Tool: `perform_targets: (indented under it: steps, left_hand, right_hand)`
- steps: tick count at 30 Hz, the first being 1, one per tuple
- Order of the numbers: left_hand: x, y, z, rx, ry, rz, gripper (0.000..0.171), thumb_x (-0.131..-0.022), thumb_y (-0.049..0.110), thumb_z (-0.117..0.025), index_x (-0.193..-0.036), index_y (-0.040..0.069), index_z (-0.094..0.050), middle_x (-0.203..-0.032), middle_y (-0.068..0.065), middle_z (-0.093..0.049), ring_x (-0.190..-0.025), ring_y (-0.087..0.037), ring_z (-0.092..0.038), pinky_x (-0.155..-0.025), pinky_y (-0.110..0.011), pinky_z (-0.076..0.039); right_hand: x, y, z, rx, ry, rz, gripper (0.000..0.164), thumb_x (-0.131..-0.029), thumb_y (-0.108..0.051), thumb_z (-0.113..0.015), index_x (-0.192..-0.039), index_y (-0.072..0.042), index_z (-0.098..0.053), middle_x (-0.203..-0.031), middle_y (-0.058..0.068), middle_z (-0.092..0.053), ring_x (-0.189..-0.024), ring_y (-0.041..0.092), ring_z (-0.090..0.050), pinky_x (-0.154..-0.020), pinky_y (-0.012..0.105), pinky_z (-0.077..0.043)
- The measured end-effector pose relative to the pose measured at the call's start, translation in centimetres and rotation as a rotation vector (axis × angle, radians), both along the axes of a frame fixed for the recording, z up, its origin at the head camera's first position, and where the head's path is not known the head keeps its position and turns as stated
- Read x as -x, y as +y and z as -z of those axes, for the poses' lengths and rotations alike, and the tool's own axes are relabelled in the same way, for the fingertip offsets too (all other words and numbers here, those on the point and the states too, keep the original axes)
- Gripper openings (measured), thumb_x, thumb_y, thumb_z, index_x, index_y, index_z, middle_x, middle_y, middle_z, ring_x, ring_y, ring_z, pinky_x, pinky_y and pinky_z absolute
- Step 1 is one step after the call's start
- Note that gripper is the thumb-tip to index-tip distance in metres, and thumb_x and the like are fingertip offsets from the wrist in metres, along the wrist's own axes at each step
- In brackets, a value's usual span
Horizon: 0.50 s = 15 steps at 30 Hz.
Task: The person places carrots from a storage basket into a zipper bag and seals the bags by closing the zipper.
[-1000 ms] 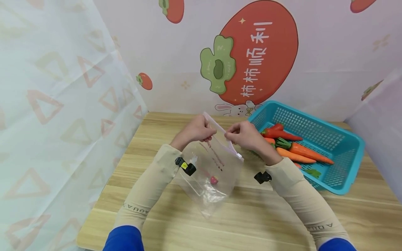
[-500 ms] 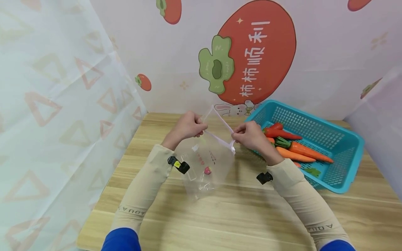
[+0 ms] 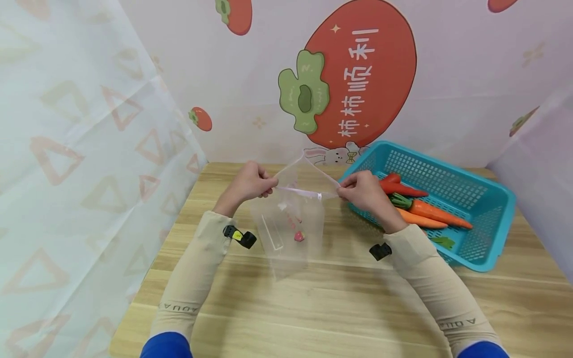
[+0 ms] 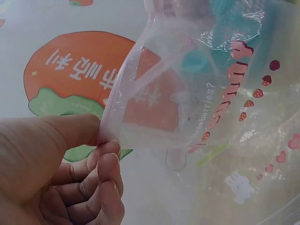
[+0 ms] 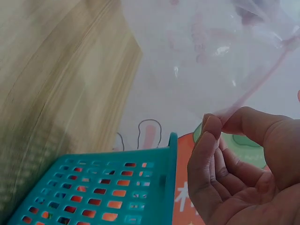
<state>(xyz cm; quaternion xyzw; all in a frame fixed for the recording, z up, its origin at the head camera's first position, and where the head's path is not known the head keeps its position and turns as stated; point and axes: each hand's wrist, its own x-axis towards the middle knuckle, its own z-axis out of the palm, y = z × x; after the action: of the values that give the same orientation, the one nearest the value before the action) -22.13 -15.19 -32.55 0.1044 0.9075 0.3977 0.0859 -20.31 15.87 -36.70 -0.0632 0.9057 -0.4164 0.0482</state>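
A clear zip bag [image 3: 291,223] with a pink rim and printed strawberries hangs between my two hands over the table, its mouth spread apart. My left hand [image 3: 251,183] pinches one side of the rim between thumb and forefinger; the left wrist view shows the bag's printed side [image 4: 220,108] right beyond those fingertips. Opposite it, my right hand [image 3: 364,191] pinches the other side of the rim, also seen close up in the right wrist view, where the bag [image 5: 197,56] stretches away from the fingers. No contents show through the film.
A blue plastic basket [image 3: 501,219] stands at the right, just beyond my right forearm. In it lie carrots [image 3: 436,214], red peppers [image 3: 405,190] and a green leaf [image 3: 443,242]. The wooden table [image 3: 286,318] meets a patterned backdrop at its far edge.
My left hand has moved left and my right hand slightly right, so the bag's mouth has widened from nearly closed. The bag's bottom has swung up and away from me.
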Motion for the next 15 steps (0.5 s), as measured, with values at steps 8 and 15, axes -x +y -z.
perform_targets:
  steps: [8,15]
  left_hand:
    - [0.3,-1.6,0.6,-0.065,-0.074,0.013,0.027,-0.098,0.014,-0.065,-0.077,0.0,-0.074,-0.066,-0.005,-0.069,-0.059,-0.011,-0.062,-0.058,-0.023,-0.055]
    - [0.3,-2.1,0.7,-0.072,-0.087,0.01,0.027,-0.098,0.013,-0.063,-0.078,-0.003,-0.072,-0.066,-0.002,-0.067,-0.059,-0.012,-0.062,-0.059,-0.023,-0.055]
  right_hand:
    - [0.1,1.4,0.3,0.022,-0.052,0.007,0.027,-0.102,-0.025,-0.07,-0.109,-0.001,-0.08,-0.096,0.018,-0.079,-0.081,0.027,-0.071,-0.066,0.028,-0.054]
    - [-0.1,1.9,0.1,-0.002,-0.039,-0.016,0.022,-0.1,-0.022,-0.071,-0.1,-0.002,-0.081,-0.087,0.019,-0.077,-0.068,0.021,-0.06,-0.062,0.032,-0.049]
